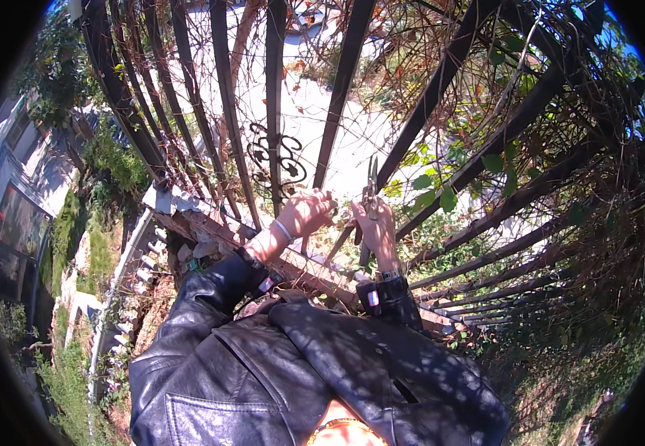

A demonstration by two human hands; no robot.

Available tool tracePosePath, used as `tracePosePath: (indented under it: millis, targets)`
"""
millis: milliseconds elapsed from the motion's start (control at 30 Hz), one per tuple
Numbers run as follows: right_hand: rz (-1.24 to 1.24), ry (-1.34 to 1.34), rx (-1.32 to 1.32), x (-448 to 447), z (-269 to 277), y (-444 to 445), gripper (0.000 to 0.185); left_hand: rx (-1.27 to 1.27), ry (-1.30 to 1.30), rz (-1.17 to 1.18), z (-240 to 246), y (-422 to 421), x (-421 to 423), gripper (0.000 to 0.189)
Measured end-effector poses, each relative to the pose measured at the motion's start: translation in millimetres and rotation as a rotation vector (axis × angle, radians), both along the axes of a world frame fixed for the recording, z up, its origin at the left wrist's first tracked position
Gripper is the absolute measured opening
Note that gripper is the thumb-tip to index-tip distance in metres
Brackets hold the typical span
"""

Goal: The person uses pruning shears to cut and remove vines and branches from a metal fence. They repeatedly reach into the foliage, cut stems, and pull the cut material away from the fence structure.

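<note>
In my right hand (379, 229) is a pair of pruning shears (373, 174). Its narrow blades point away from me, against the bright ground beyond the fence, and look slightly parted. My left hand (303, 214) is to the left of it, fingers curled beside the dark fence bars (274, 106). Whether a thin stem lies in those fingers is too washed out to tell. Dry, leafless vines (406, 78) wind through the bars, and several green leaves (433, 192) hang just right of the shears.
A masonry ledge (205, 226) carries the fence and runs diagonally in front of me. Black scrollwork (277, 164) decorates the bars ahead. Dense tangled vines (595, 167) cover the fence on the right. At left are green shrubs (113, 159) and a building with dark windows (15, 240).
</note>
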State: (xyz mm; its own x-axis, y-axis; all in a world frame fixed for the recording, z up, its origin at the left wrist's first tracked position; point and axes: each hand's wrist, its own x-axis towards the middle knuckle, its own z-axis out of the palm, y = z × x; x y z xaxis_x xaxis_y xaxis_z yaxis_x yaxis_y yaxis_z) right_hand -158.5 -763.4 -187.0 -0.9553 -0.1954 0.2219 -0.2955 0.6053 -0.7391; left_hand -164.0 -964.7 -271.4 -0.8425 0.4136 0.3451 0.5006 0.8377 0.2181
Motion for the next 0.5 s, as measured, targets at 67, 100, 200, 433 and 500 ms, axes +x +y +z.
tracePosePath:
  millis: [67,100,200,433,500]
  targets:
    - [-0.007,-0.038,-0.003,0.7,-3.9,5.7,0.042,0.278,0.434,-0.014,59.6,21.4,-18.6,0.034]
    - [-0.016,-0.059,-0.041,1.5,-4.8,8.8,0.042,0.329,0.5,0.021,87.1,30.9,-29.2,0.036]
    - [-0.07,-0.035,-0.017,7.8,-2.2,15.7,0.039,0.803,0.606,0.06,143.8,66.4,-68.2,0.043]
    - [-0.237,-0.224,-0.022,39.7,15.0,28.6,0.041,0.988,0.204,-0.103,170.6,65.2,-180.9,0.054]
    - [-0.232,-0.217,0.021,43.5,13.9,35.2,0.039,1.32,-0.212,-0.356,168.1,61.8,-192.7,0.053]
